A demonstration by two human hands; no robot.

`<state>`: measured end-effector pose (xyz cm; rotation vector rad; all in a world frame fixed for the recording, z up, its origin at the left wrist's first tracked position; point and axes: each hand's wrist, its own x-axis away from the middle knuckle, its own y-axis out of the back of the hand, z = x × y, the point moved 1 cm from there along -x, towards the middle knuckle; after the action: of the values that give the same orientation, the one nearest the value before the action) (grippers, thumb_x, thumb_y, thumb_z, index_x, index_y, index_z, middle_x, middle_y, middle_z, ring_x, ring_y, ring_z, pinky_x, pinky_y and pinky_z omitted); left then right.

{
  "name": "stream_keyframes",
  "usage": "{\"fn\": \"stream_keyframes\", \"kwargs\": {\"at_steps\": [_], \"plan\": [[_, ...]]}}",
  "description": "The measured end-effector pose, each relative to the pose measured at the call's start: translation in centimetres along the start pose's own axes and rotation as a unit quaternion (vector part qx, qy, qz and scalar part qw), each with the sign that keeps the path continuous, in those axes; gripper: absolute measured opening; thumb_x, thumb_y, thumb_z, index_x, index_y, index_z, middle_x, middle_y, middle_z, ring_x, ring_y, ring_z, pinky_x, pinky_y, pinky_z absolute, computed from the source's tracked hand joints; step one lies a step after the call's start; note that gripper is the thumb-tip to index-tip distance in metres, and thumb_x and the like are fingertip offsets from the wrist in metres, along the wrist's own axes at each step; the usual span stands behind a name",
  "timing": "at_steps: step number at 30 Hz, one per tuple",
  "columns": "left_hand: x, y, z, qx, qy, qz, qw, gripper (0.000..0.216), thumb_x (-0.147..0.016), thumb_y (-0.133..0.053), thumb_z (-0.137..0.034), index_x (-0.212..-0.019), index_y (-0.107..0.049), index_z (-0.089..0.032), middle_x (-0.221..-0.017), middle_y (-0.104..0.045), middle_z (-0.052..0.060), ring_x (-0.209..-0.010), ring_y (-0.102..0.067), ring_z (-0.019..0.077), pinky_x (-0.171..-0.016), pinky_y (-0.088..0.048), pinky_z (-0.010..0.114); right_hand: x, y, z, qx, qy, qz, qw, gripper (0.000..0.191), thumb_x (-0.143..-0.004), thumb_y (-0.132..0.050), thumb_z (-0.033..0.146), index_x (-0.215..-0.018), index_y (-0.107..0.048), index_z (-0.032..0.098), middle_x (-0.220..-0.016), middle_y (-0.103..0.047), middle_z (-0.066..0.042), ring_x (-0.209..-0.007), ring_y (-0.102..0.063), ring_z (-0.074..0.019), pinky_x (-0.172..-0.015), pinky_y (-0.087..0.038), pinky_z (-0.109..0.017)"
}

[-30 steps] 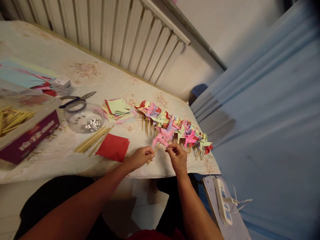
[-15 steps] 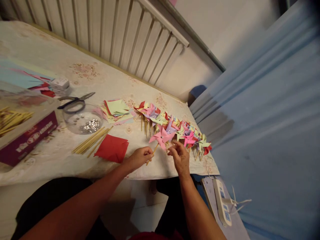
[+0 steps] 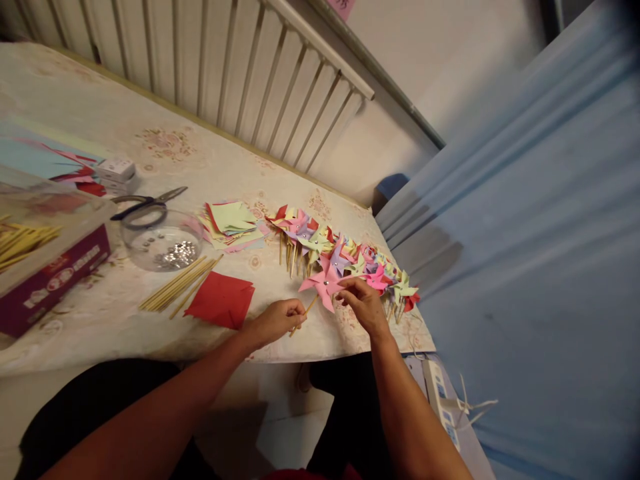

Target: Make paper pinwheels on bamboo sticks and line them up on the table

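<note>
My left hand [image 3: 281,320] is closed around the thin wooden stick of a pink paper pinwheel [image 3: 326,283], low over the table. The pinwheel's blades face up toward me, with a small shiny fastener at their centre. My right hand [image 3: 365,307] is at the pinwheel's right side, its fingers curved and apart, touching or almost touching a blade. Just behind is a long row of finished pinwheels [image 3: 316,244] in pink, green, purple, red and yellow, lying close together with their sticks toward me.
Left of my hands lie red paper pieces [image 3: 221,300], wooden sticks [image 3: 175,287] and a stack of coloured paper [image 3: 233,220]. Further left are a clear dish [image 3: 131,248] of metal fasteners, scissors [image 3: 163,199] and a purple-sided box [image 3: 57,280]. A power strip [image 3: 443,400] sits beyond the table's right edge.
My right hand has come up against the pink pinwheel's right side, and its blades have turned. My left hand keeps its grip on the stick. The view has shifted slightly.
</note>
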<state>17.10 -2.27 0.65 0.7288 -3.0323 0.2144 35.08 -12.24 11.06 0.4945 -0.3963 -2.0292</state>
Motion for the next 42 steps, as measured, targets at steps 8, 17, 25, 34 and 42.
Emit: {"fn": "stream_keyframes", "kwargs": {"at_steps": [8, 17, 25, 34, 42], "plan": [[0.0, -0.1, 0.1, 0.001, -0.005, 0.002, 1.000, 0.024, -0.074, -0.057, -0.041, -0.072, -0.052, -0.018, -0.063, -0.053, -0.003, -0.055, -0.047, 0.0104, -0.053, -0.036, 0.025, 0.5, -1.4, -0.6, -0.022, 0.004, -0.043, 0.999, 0.007, -0.074, -0.069, 0.026, -0.069, -0.067, 0.021, -0.068, -0.065, 0.001, -0.058, -0.058, -0.0120, -0.054, -0.047, -0.024], [0.2, -0.1, -0.2, 0.000, -0.007, 0.005, 1.000, 0.023, -0.075, -0.056, -0.040, -0.072, -0.051, -0.018, -0.063, -0.052, -0.003, -0.054, -0.046, 0.0103, -0.053, -0.035, 0.025, 1.0, -1.1, -1.2, -0.020, -0.002, -0.064, 0.998, 0.015, -0.071, -0.072, 0.026, -0.085, -0.070, 0.022, -0.075, -0.066, 0.001, -0.059, -0.056, -0.0127, -0.053, -0.046, -0.025], [0.1, -0.1, -0.1, 0.007, -0.001, 0.002, 1.000, 0.025, -0.074, -0.058, -0.042, -0.072, -0.051, -0.019, -0.064, -0.053, -0.003, -0.055, -0.046, 0.0104, -0.053, -0.036, 0.025, 1.1, -0.3, -1.1, 0.008, 0.037, -0.077, 0.996, 0.004, -0.073, -0.070, 0.025, -0.073, -0.068, 0.021, -0.087, -0.064, -0.002, -0.070, -0.057, -0.0143, -0.057, -0.047, -0.026], [0.1, 0.0, -0.1, 0.021, 0.005, -0.007, 1.000, 0.024, -0.073, -0.059, -0.041, -0.073, -0.052, -0.018, -0.064, -0.054, -0.003, -0.054, -0.046, 0.0099, -0.053, -0.035, 0.025, 2.3, -2.0, -1.1, -0.034, -0.003, -0.105, 0.994, 0.021, -0.073, -0.070, 0.026, -0.093, -0.068, 0.022, -0.073, -0.063, 0.002, -0.062, -0.057, -0.0137, -0.056, -0.047, -0.026], [0.0, 0.0, -0.4, 0.024, -0.006, -0.041, 0.999, 0.023, -0.073, -0.058, -0.041, -0.072, -0.052, -0.018, -0.063, -0.054, -0.003, -0.054, -0.046, 0.0101, -0.053, -0.036, 0.024, 4.7, -5.7, -2.3, -0.123, -0.110, -0.208, 0.964, 0.015, -0.071, -0.069, 0.031, -0.075, -0.060, 0.020, -0.056, -0.056, 0.006, -0.046, -0.049, -0.0094, -0.047, -0.038, -0.023]]}}
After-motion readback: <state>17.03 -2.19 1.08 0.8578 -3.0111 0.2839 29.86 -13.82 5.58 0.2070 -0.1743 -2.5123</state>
